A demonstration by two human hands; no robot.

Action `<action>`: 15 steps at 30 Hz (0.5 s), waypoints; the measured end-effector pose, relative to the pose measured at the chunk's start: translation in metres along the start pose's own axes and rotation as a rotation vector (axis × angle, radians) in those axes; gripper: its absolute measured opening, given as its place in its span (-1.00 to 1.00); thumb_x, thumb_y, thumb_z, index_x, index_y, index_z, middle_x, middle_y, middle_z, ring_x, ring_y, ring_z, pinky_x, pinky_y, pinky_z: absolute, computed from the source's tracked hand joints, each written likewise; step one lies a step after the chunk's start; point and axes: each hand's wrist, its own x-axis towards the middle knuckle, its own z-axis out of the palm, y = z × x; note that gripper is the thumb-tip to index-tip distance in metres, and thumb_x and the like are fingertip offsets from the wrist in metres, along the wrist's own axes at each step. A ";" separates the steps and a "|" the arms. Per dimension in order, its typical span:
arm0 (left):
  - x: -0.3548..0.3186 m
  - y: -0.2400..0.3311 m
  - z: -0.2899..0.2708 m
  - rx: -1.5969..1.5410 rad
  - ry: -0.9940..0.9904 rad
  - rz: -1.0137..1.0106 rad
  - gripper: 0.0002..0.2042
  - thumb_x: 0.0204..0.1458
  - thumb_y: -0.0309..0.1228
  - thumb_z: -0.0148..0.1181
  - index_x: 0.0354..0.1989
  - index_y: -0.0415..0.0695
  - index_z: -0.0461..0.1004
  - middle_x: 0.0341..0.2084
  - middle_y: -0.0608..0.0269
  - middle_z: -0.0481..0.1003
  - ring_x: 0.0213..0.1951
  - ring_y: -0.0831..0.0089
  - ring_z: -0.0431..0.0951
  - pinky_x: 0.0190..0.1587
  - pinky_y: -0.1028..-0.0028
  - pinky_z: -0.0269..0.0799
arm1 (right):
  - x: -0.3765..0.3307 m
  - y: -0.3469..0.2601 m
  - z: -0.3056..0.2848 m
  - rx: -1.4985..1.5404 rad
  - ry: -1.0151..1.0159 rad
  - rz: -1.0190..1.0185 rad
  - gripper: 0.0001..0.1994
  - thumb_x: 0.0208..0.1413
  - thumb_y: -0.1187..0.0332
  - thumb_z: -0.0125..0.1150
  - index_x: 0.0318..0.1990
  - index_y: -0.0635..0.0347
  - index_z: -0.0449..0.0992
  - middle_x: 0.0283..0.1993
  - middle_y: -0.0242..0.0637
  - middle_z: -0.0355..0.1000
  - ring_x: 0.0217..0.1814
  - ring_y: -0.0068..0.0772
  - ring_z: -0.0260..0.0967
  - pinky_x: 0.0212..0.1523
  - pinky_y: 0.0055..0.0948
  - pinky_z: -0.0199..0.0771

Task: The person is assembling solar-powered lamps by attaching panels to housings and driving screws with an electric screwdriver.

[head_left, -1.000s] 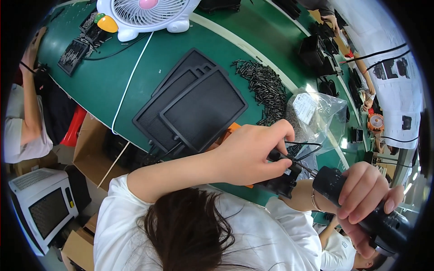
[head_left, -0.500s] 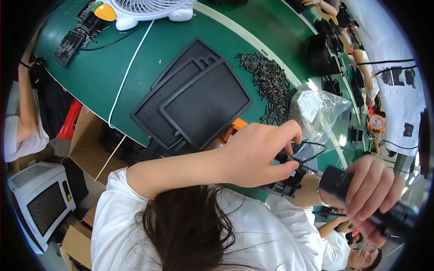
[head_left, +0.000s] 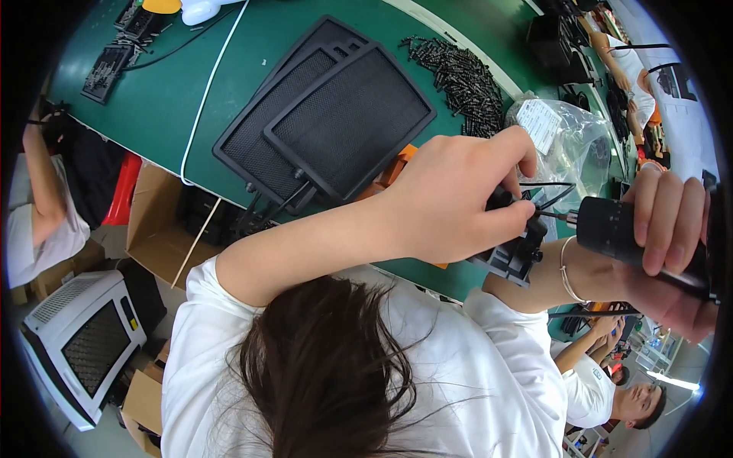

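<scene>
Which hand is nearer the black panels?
Left. The left hand is just lower right of the black panels; the right hand is much farther right, around the screwdriver.

black screwdriver (head_left: 611, 229), black part (head_left: 523, 256), black mesh-patterned panels (head_left: 351, 118), orange block (head_left: 393, 168), green tabletop (head_left: 153, 107), white cord (head_left: 200, 109), white shirt (head_left: 466, 374), brown box (head_left: 156, 214)

Green worktop (head_left: 153, 126) spanned the upper view. Grey floor (head_left: 114, 243) showed at left, near an open cardboard box (head_left: 155, 243) and a white-framed unit (head_left: 85, 336). Tube lamp (head_left: 673, 381) glowed at lower right.
</scene>
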 end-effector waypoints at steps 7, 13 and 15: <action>-0.003 0.001 0.003 -0.038 0.056 -0.011 -0.70 -0.05 -0.44 0.22 -0.15 -0.20 0.32 -0.39 0.16 0.51 -0.36 0.29 0.58 -0.27 0.40 0.45 | 0.013 0.006 0.057 -0.435 0.727 -0.093 -0.28 0.19 -0.35 -0.16 -0.17 0.29 0.42 -0.64 -0.19 0.33 -0.77 -0.32 0.23 -0.76 -0.42 0.28; 0.000 0.005 0.005 -0.018 0.082 0.001 -0.72 -0.08 -0.39 0.24 -0.23 -0.16 0.31 -0.44 0.17 0.47 -0.38 0.22 0.54 -0.33 0.31 0.40 | 0.004 0.005 0.080 -0.590 0.789 -0.178 -0.27 0.18 -0.36 -0.16 -0.21 0.32 0.40 -0.63 -0.14 0.34 -0.76 -0.31 0.23 -0.76 -0.49 0.32; 0.000 0.004 0.002 -0.031 0.008 -0.036 -0.72 -0.01 -0.44 0.21 -0.14 -0.20 0.33 -0.33 0.16 0.45 -0.27 0.39 0.52 -0.20 0.43 0.45 | 0.007 0.008 0.088 -0.567 0.816 -0.224 -0.27 0.20 -0.33 -0.17 -0.18 0.35 0.40 -0.59 -0.10 0.35 -0.74 -0.30 0.25 -0.74 -0.47 0.35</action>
